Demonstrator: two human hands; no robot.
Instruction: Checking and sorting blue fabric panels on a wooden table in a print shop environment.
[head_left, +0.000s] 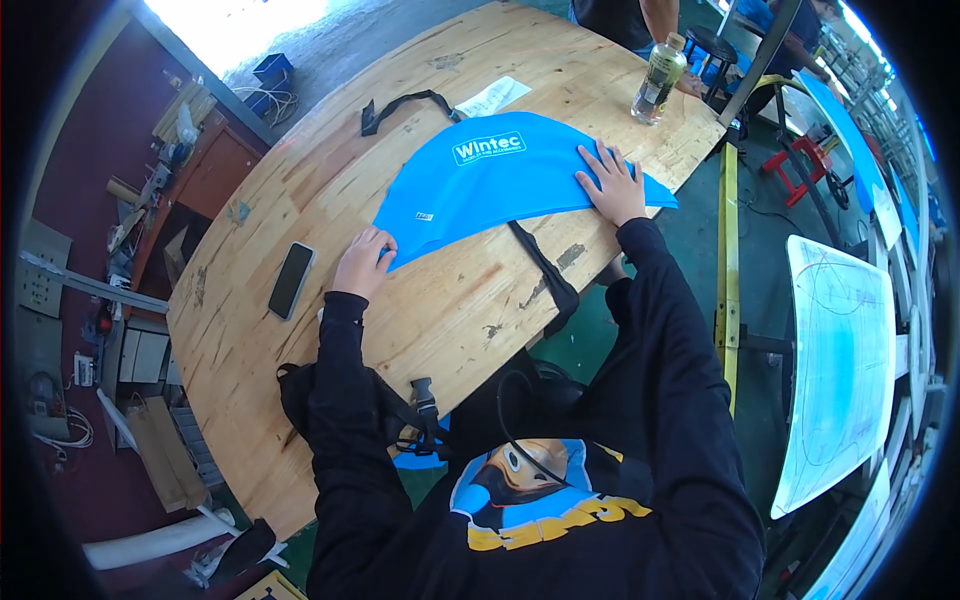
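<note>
A bright blue fabric piece (480,185), roughly half-moon shaped with a white printed mark and a small white label, lies across the wooden table (440,310). Its left corner is pinched by my left hand (364,264), fingers bent over the edge. Flat on the right part of the fabric rests my right hand (611,184), fingers spread. One black strap (545,265) comes out from under the lower edge and hangs over the table's near side. Another black strap (408,104) lies beyond the fabric, beside a white paper slip (493,97).
A dark phone (291,281) lies left of my left hand. Near the far right table corner stands a plastic bottle (660,80). Another person (655,20) is at the far edge. A yellow metal beam (729,270) and a red stool (797,168) are on the right.
</note>
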